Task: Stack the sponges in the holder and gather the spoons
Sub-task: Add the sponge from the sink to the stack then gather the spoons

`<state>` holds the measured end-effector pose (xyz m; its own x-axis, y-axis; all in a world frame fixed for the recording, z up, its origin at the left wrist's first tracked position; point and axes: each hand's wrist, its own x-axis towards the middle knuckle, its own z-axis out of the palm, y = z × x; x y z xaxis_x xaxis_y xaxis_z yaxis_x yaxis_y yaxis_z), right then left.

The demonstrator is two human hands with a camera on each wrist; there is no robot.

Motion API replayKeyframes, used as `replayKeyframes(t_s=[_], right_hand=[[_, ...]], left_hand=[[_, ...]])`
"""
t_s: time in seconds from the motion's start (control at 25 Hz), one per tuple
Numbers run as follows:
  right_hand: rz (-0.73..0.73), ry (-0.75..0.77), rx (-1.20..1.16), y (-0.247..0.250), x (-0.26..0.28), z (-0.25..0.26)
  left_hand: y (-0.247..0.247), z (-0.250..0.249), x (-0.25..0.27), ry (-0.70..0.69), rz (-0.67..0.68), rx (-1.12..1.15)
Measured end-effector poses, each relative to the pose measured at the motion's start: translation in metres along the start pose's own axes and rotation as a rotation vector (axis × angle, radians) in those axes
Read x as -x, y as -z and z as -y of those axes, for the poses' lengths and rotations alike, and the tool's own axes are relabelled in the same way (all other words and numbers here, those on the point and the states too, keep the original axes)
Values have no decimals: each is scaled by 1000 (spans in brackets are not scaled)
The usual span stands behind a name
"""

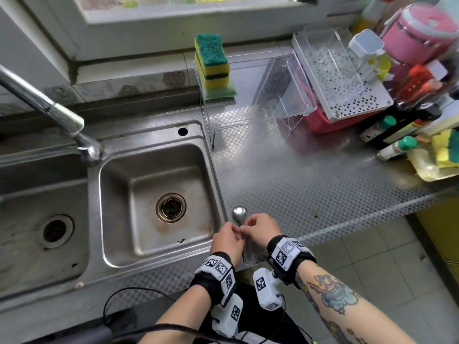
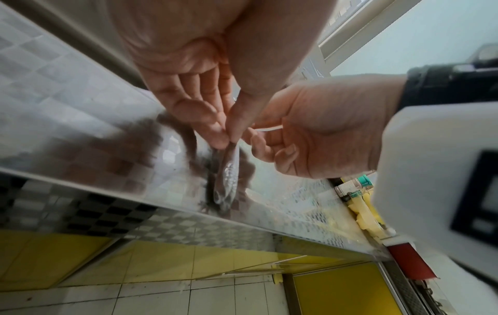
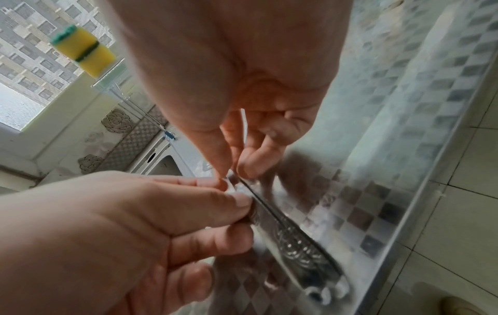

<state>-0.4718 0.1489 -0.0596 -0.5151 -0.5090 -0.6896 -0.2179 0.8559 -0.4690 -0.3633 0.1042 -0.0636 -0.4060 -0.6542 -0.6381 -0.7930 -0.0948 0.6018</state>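
Yellow-and-green sponges [image 1: 212,60] [image 3: 83,51] stand stacked on the left end of a clear holder [image 1: 260,95] at the back of the counter. Metal spoons [image 1: 239,214] lie on the steel counter just right of the sink, bowl pointing away and handles toward me. My left hand [image 1: 236,230] [image 2: 229,138] pinches the handles between thumb and fingers. My right hand [image 1: 244,228] [image 3: 229,173] pinches the same spot from the other side. The ornate handle ends [image 3: 293,240] [image 2: 227,177] rest on the counter near its front edge. The hands hide the middle of the spoons.
The sink basin [image 1: 116,184] and faucet [image 1: 49,108] are at the left. A pink basket [image 1: 320,122] under a white perforated tray, bottles [image 1: 395,147] and packed sponges [image 1: 444,150] crowd the right. The counter's front edge [image 1: 372,219] runs close to my hands.
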Motion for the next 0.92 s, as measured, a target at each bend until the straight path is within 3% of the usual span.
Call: replayKeyframes(t_s=[0.32,0.56,0.72,0.92], right_hand=[[111,89,9,35,-27,10],[-230,-20,-48,136,-116,17],[-193,-55,44,178,-157,18],[-225,-96,91,186,-171,18]], left_hand=[[2,-22,-2,28,-85,147],[38,-17,-8,80,-189,206],[59,-4,-13,122,-298,263],[69,6,-9,164,-366,311]])
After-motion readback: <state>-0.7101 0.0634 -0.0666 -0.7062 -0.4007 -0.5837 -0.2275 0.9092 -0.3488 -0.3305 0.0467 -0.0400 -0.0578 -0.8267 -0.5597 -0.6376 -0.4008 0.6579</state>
